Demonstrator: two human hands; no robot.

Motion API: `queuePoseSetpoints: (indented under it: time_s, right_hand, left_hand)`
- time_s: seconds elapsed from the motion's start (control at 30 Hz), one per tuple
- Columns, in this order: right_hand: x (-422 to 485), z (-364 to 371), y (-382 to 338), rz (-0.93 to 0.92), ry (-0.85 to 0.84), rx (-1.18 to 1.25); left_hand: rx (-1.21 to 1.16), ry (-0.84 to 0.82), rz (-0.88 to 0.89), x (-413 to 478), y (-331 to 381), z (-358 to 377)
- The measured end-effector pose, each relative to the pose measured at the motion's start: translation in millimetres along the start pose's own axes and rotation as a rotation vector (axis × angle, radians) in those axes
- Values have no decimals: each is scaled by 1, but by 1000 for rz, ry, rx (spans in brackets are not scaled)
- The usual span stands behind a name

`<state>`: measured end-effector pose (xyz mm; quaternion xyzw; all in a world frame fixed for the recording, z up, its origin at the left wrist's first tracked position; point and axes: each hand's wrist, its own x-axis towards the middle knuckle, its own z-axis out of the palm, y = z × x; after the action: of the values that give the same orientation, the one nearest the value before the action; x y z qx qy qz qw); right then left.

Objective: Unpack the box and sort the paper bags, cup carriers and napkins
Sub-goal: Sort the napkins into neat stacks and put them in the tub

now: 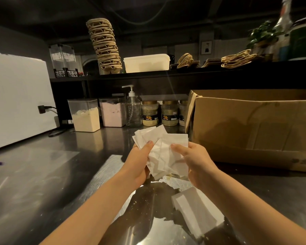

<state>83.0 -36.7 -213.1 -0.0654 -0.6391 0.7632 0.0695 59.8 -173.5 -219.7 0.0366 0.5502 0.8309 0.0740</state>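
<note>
The napkins [163, 152] we see are thin white paper, matt, soft and creased. The stack [196, 214] below looks like the same paper, with smooth flat faces. The counter [42, 174] is brushed metal, glossy enough to throw back the light. We find the box [254, 124] plain brown cardboard, matt and stained. The carriers [105, 46] are rough moulded pulp. The tub [147, 62] is pale matt plastic, the bottle [133, 110] clear glossy plastic.

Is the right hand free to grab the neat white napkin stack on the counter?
Probably not yet: right hand and left hand both grip loose white napkins. Nothing else blocks the napkin stack.
</note>
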Motion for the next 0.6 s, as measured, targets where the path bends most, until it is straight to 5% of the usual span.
queuePoseSetpoints:
  time_s: [0.6]
  right_hand:
    - [7, -11, -5, -149, 115, -76]
  left_hand:
    - [67, 23, -65, -3, 2, 1]
